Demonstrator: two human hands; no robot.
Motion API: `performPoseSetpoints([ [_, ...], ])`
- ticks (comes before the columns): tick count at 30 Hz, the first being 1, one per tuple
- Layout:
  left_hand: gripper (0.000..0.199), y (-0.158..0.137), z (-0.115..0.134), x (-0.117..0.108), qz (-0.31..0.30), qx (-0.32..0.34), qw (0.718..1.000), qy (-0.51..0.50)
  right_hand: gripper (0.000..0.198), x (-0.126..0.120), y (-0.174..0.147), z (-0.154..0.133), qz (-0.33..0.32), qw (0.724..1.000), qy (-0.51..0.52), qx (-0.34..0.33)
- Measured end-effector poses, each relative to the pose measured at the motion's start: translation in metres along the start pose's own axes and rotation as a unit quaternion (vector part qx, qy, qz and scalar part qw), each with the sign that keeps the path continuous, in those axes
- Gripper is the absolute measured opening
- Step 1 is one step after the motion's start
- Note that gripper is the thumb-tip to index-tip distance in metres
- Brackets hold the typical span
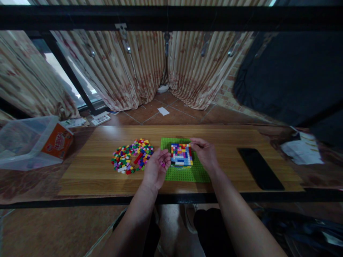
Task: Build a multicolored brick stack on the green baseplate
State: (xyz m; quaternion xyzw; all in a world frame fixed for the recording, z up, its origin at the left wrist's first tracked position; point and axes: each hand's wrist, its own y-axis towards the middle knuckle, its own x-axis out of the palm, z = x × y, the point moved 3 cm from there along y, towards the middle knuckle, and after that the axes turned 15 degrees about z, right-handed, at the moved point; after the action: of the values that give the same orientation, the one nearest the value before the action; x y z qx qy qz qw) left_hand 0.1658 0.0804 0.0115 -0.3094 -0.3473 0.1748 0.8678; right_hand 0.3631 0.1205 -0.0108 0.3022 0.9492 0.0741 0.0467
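A green studded baseplate [178, 176] lies on the table, and a square block built of many-coloured toy bricks [181, 155] stands on it. Left of the block, my left hand [157, 167] is turned palm up with its fingers curled; a few small pink-purple toy bricks [162, 164] show in the palm. My right hand [205, 153] is at the block's far right corner, thumb and forefinger pinched together. Whatever is between those fingertips is too small to make out. A loose heap of toy bricks [128, 157] in mixed colours spreads beside my left hand.
A black phone-like slab [259, 168] lies on the wooden board [227, 139] at the right. A clear plastic bin [29, 142] with an orange label stands at the far left. Crumpled white paper [302, 148] is at the far right. A dark bar [171, 18] crosses overhead.
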Motion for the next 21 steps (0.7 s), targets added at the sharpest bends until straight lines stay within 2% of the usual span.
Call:
performPoseSetpoints([
  [13,0.01,0.0021,-0.004,0.0018,-0.014,0.022,1.0,0.007,0.03,0.0013,0.001,0.005,0.009,0.999,0.019,0.044],
  [18,0.017,0.0018,-0.0023,0.0015,-0.01,0.01,1.0,0.005,0.031,0.0018,0.001,0.0069,0.017,0.997,0.049,0.059],
  [21,0.023,-0.0012,0.0007,0.0025,-0.022,0.006,1.0,-0.014,0.029,-0.0018,0.0019,-0.0009,0.06,0.996,0.055,0.046],
])
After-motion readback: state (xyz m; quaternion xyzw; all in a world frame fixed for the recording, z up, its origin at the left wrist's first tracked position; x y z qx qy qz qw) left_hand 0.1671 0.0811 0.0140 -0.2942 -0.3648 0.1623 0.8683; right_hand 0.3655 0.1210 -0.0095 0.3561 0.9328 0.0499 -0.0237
